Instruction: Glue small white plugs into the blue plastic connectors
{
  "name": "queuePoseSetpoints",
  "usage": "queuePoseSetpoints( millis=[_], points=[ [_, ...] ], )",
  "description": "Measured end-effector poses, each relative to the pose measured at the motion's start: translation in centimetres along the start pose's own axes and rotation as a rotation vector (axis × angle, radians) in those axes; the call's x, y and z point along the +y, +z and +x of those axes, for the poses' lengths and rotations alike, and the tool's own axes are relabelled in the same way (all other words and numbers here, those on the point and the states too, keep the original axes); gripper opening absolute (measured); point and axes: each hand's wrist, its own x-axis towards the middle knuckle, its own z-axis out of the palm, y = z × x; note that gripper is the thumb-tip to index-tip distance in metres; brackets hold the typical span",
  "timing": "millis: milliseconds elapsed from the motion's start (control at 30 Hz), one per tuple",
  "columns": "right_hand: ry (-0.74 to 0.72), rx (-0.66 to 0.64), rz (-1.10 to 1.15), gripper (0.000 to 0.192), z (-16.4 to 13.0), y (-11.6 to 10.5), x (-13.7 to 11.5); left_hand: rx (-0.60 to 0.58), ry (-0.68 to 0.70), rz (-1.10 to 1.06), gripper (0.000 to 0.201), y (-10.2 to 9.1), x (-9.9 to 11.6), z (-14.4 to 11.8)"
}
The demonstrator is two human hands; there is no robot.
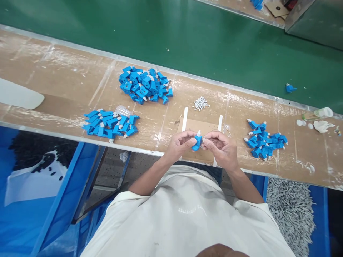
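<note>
Between my two hands, above the front edge of the bench, is a blue plastic part (pixel 197 142) with a white tip pointing away from me. My left hand (pixel 182 143) pinches its left side between thumb and fingers. On the other side my right hand (pixel 221 146) has its thumb and fingertips pressed together close against the part; whether they hold something small is hidden. Beneath the hands lies a cardboard sheet (pixel 202 125) with white strips along its sides. A little pile of small white pieces (pixel 200 103) sits just beyond it.
Blue parts lie in a far-left heap (pixel 146 85), a near-left group (pixel 109 123) and a right group (pixel 265 139). A clear jar of sticks (pixel 318 114) lies far right. Behind the bench runs a green belt (pixel 187 39) carrying one blue part (pixel 290 88). A bin of grey pieces (pixel 291 210) stands below right.
</note>
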Motion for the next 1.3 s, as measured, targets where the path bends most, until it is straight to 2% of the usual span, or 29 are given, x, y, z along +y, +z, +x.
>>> queuePoseSetpoints(
  millis=[267,433,633,800,933,1100,1300],
  points=[
    [0.015,-0.007,-0.036,0.036,0.2,0.1,0.1,-0.004,0.025,0.022,0.037,-0.2,-0.3,0.1],
    [0.028,0.028,-0.016,0.036,0.2,0.1,0.0,0.003,0.1,0.052,0.031,-0.1,-0.5,0.1],
    [0.182,0.003,0.124,0.04,1.1,-0.6,0.8,-0.018,0.122,0.073,0.032,-0.1,-0.4,0.2],
    [0.314,-0.065,0.29,0.049,1.8,-1.0,1.5,-0.061,0.032,0.029,0.034,0.0,-0.3,0.2],
    [0.399,-0.099,0.361,0.044,1.6,-1.2,1.6,-0.071,-0.012,0.02,0.036,0.3,-0.1,0.2],
    [0.365,-0.092,0.384,0.04,1.5,-1.5,1.6,-0.113,-0.007,0.036,0.037,0.8,0.3,0.4],
    [0.313,-0.105,0.386,0.034,1.5,-1.4,1.1,-0.164,0.086,0.068,0.028,1.5,1.4,0.3]
  ],
)
